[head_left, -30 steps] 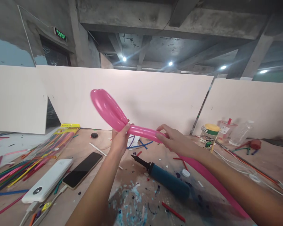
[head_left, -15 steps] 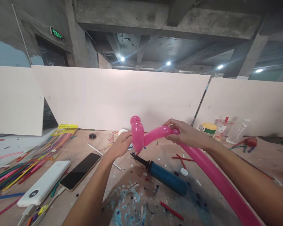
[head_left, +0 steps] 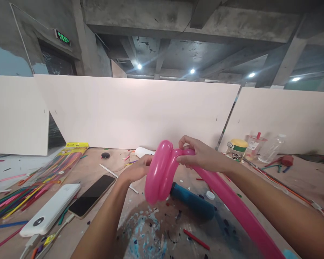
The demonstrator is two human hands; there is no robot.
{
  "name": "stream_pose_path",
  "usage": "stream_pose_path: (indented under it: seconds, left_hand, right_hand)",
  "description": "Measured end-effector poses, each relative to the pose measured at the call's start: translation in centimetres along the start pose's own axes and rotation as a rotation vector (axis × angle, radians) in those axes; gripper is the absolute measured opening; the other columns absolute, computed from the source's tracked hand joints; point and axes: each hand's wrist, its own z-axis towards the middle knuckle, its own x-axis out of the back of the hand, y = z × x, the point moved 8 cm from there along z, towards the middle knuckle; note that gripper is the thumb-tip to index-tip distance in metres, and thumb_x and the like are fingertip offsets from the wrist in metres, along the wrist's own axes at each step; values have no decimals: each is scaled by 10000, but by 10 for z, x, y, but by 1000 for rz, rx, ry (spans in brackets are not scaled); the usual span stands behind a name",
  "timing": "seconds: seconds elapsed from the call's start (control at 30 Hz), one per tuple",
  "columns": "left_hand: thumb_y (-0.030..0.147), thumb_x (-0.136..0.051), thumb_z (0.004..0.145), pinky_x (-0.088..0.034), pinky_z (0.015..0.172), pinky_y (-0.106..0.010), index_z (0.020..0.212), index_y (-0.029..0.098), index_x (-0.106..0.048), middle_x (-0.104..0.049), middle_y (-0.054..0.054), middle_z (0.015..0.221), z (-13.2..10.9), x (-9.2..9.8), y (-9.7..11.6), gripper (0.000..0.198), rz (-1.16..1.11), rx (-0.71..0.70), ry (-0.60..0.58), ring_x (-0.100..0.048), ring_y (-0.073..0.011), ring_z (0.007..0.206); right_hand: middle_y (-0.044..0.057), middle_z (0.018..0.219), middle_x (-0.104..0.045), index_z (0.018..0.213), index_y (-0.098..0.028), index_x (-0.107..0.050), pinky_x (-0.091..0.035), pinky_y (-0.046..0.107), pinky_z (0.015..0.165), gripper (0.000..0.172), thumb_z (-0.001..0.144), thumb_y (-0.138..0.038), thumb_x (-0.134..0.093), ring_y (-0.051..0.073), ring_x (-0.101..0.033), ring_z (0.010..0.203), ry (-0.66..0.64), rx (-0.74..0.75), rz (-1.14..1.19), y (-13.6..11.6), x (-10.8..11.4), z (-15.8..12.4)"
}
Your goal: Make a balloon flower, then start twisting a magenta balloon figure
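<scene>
A long pink balloon (head_left: 162,172) is held up over the table, its left end bent into bulging segments that lie side by side. My left hand (head_left: 137,169) grips those segments from the left, its fingertips partly hidden behind them. My right hand (head_left: 201,154) pinches the balloon at a narrow twist, with a small bubble between thumb and fingers. From there the untwisted length runs down to the lower right, under my right forearm. Below lies a blue balloon pump (head_left: 193,201), its nozzle end hidden behind the pink segments.
On the left lie a phone (head_left: 91,196), a white power bank (head_left: 50,209) with a cable, and a packet of uninflated balloons (head_left: 67,158). A yellow-lidded jar (head_left: 237,149) and a plastic bottle (head_left: 272,149) stand at the back right. White boards (head_left: 140,111) close off the table's back.
The balloon's segments have been folded together and turned, now hanging lower and nearer in front of the pump's nozzle. My right hand has moved left, closer to my left hand.
</scene>
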Motion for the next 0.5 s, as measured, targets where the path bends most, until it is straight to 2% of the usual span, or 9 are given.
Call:
stream_pose_path:
  seconds: [0.07, 0.1, 0.17, 0.2, 0.23, 0.3, 0.37, 0.43, 0.5]
  left_hand:
    - [81, -619, 650, -396, 520, -219, 634, 166, -648, -613, 8, 611, 3, 7, -6, 91, -44, 14, 68, -530, -119, 543]
    - [76, -634, 631, -392, 508, -217, 629, 158, -636, -611, 6, 605, 4, 18, -9, 82, -101, 5, 173, -526, -118, 532]
    - [106, -651, 624, -384, 486, -210, 631, 153, -602, -587, 12, 584, 0, 55, -16, 68, -278, -75, 527, -508, -109, 506]
    - [140, -650, 632, -382, 476, -207, 633, 155, -582, -564, 19, 569, -10, 79, -20, 69, -405, -157, 774, -494, -101, 490]
    - [194, -616, 673, -408, 508, -205, 666, 169, -564, -554, 26, 592, -19, 95, -24, 59, -487, -230, 938, -509, -97, 516]
    - [289, -539, 743, -461, 594, -216, 736, 191, -534, -557, 15, 669, -33, 115, -30, 99, -622, -314, 1141, -555, -100, 591]
    - [362, -531, 774, -502, 674, -274, 832, 192, -542, -595, -36, 797, -32, 113, -32, 181, -770, -268, 1130, -611, -141, 700]
    - [393, -594, 769, -519, 739, -343, 939, 164, -566, -619, -107, 959, -15, 85, -25, 286, -844, -152, 874, -638, -204, 816]
    - [380, -658, 762, -524, 744, -351, 969, 141, -588, -629, -128, 1008, 1, 46, -13, 324, -767, -59, 624, -642, -209, 808]
  right_hand:
    - [16, 764, -614, 902, -217, -443, -452, 272, 552, 324, 732, -366, -674, 145, -570, 632, 8, 5, -6, -1, 2, 0]
    - [12, 749, -611, 898, -217, -440, -450, 273, 551, 322, 735, -373, -670, 144, -568, 626, 27, 0, -13, -1, 5, 0]
    - [1, 699, -600, 897, -218, -428, -445, 275, 547, 330, 747, -405, -655, 145, -561, 605, 104, -21, -20, 2, 17, -1]
    - [-2, 678, -596, 897, -218, -420, -443, 277, 547, 336, 756, -427, -643, 145, -557, 597, 151, -35, -16, 5, 24, -2]
    - [-2, 672, -597, 899, -220, -412, -441, 278, 546, 341, 767, -449, -628, 146, -554, 593, 197, -48, -5, 7, 31, -3]
    - [1, 681, -606, 902, -225, -394, -432, 273, 535, 351, 785, -481, -604, 145, -553, 588, 272, -75, 25, 13, 38, -4]
    - [-2, 681, -605, 905, -229, -378, -421, 265, 516, 359, 790, -489, -597, 145, -554, 577, 314, -105, 40, 18, 36, -2]
    - [-17, 669, -583, 901, -229, -369, -415, 258, 502, 369, 780, -478, -613, 144, -554, 565, 317, -119, 35, 21, 21, 2]
    - [-30, 671, -557, 890, -226, -366, -417, 252, 504, 374, 765, -449, -639, 136, -554, 563, 281, -94, 55, 19, 0, 7]
